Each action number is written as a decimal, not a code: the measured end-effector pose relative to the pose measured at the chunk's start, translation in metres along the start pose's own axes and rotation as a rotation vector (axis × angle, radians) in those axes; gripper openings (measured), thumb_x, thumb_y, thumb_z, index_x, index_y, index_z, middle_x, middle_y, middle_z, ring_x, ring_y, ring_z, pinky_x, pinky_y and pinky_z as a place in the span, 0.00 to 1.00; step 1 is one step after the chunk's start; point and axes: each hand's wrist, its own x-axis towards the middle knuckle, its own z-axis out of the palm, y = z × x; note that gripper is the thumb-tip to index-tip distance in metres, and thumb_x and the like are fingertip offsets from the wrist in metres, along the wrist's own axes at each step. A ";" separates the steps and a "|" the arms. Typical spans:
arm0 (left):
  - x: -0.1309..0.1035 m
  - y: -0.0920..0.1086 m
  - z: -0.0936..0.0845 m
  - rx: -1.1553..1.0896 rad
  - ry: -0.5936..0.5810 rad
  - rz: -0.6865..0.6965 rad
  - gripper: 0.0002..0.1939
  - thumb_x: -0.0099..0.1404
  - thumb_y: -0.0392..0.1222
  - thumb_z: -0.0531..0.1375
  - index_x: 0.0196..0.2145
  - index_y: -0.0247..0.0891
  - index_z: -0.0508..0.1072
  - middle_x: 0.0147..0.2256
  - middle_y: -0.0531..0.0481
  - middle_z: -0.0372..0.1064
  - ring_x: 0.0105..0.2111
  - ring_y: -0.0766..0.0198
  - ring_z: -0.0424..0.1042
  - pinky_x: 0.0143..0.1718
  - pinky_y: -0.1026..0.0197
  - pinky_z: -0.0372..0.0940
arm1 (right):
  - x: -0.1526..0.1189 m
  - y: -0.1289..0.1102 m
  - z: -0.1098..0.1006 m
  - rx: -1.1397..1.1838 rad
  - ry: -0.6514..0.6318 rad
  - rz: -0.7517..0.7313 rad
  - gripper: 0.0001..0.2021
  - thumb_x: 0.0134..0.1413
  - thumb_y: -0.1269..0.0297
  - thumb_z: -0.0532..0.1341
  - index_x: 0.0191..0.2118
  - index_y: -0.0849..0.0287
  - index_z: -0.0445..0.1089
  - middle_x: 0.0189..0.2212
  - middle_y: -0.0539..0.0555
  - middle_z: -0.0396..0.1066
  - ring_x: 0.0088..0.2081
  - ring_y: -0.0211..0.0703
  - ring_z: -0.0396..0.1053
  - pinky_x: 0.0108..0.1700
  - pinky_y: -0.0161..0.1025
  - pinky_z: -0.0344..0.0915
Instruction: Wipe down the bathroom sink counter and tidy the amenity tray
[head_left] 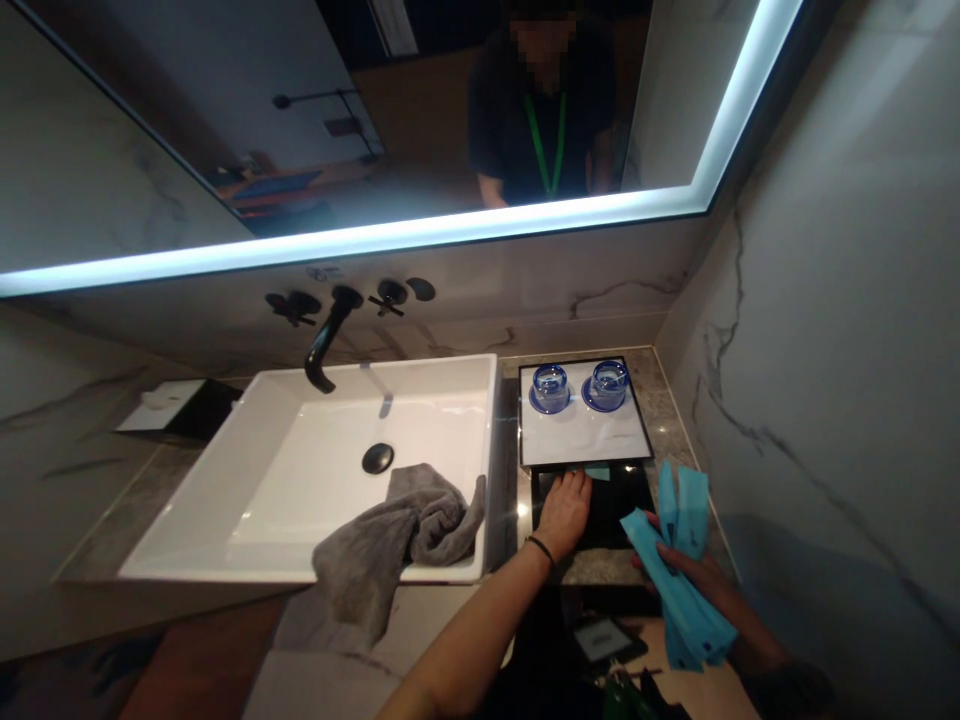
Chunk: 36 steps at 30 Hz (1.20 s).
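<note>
Fanned out in my right hand (686, 565) are several flat light-blue packets (686, 610), gripped between thumb and fingers at the right end of the counter. My left hand (568, 507) reaches over a black tray (619, 510), its fingertips at the tray's back edge, beside a small light-blue piece (598, 473). The left fingers lie close together, pointing away from me; whether anything is under them is hidden. Right behind the black tray is a white board with a dark rim (585, 440), bearing two upturned glasses (551, 388) with blue rims.
A white basin (285, 480) with a grey towel (409, 540) over its front edge stands left of the trays. Black tap (330, 340) and handles project from the wall. A tissue box (180, 408) sits far left; a lit mirror is above.
</note>
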 end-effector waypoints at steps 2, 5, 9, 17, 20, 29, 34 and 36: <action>0.003 0.000 0.002 0.020 0.022 0.018 0.23 0.70 0.31 0.45 0.61 0.30 0.60 0.61 0.37 0.59 0.60 0.52 0.59 0.61 0.51 0.58 | 0.003 0.002 -0.003 -0.004 -0.011 -0.018 0.51 0.36 0.51 0.75 0.64 0.60 0.51 0.52 0.61 0.70 0.48 0.59 0.71 0.36 0.43 0.75; 0.014 0.001 0.006 0.054 0.021 -0.025 0.23 0.69 0.32 0.47 0.61 0.32 0.60 0.57 0.36 0.62 0.57 0.50 0.62 0.59 0.47 0.59 | 0.006 0.007 -0.006 0.014 -0.021 -0.027 0.50 0.39 0.52 0.75 0.64 0.59 0.51 0.50 0.60 0.71 0.47 0.57 0.72 0.36 0.41 0.74; 0.024 0.010 0.009 0.069 0.011 -0.124 0.22 0.68 0.30 0.46 0.58 0.23 0.62 0.49 0.29 0.66 0.50 0.48 0.68 0.50 0.46 0.66 | 0.006 0.010 -0.008 0.047 -0.014 -0.017 0.52 0.36 0.52 0.75 0.65 0.59 0.50 0.49 0.60 0.72 0.47 0.57 0.72 0.36 0.40 0.74; 0.000 0.016 0.002 0.063 0.017 -0.092 0.22 0.68 0.29 0.46 0.59 0.26 0.61 0.51 0.33 0.65 0.51 0.52 0.67 0.52 0.50 0.66 | -0.001 0.004 -0.008 0.043 0.015 -0.039 0.50 0.34 0.51 0.76 0.63 0.59 0.53 0.52 0.63 0.69 0.47 0.58 0.72 0.35 0.41 0.75; -0.002 0.007 0.003 0.059 -0.007 -0.058 0.23 0.69 0.30 0.45 0.60 0.27 0.60 0.61 0.33 0.56 0.61 0.47 0.57 0.58 0.47 0.61 | -0.001 0.005 -0.006 0.034 0.013 -0.026 0.51 0.34 0.51 0.76 0.64 0.59 0.52 0.51 0.62 0.70 0.47 0.58 0.72 0.35 0.41 0.75; 0.024 0.010 -0.006 -0.050 -0.047 -0.046 0.25 0.68 0.28 0.45 0.61 0.27 0.59 0.58 0.33 0.61 0.57 0.49 0.63 0.56 0.47 0.63 | 0.007 0.001 -0.002 0.062 0.014 -0.122 0.46 0.40 0.52 0.74 0.63 0.59 0.54 0.49 0.61 0.72 0.45 0.58 0.73 0.33 0.44 0.76; -0.018 0.042 -0.037 -0.631 -0.114 -0.216 0.19 0.69 0.43 0.50 0.51 0.30 0.70 0.45 0.37 0.72 0.44 0.55 0.72 0.47 0.54 0.68 | 0.009 0.000 0.004 0.018 0.116 -0.220 0.41 0.46 0.51 0.71 0.63 0.56 0.56 0.48 0.58 0.72 0.46 0.55 0.72 0.40 0.44 0.75; -0.031 0.060 -0.046 -1.122 -0.286 -0.336 0.23 0.66 0.52 0.55 0.51 0.32 0.69 0.32 0.46 0.73 0.28 0.61 0.72 0.31 0.59 0.69 | 0.013 0.002 0.009 -0.012 0.143 -0.245 0.41 0.46 0.49 0.70 0.63 0.57 0.56 0.48 0.57 0.73 0.47 0.54 0.72 0.42 0.43 0.74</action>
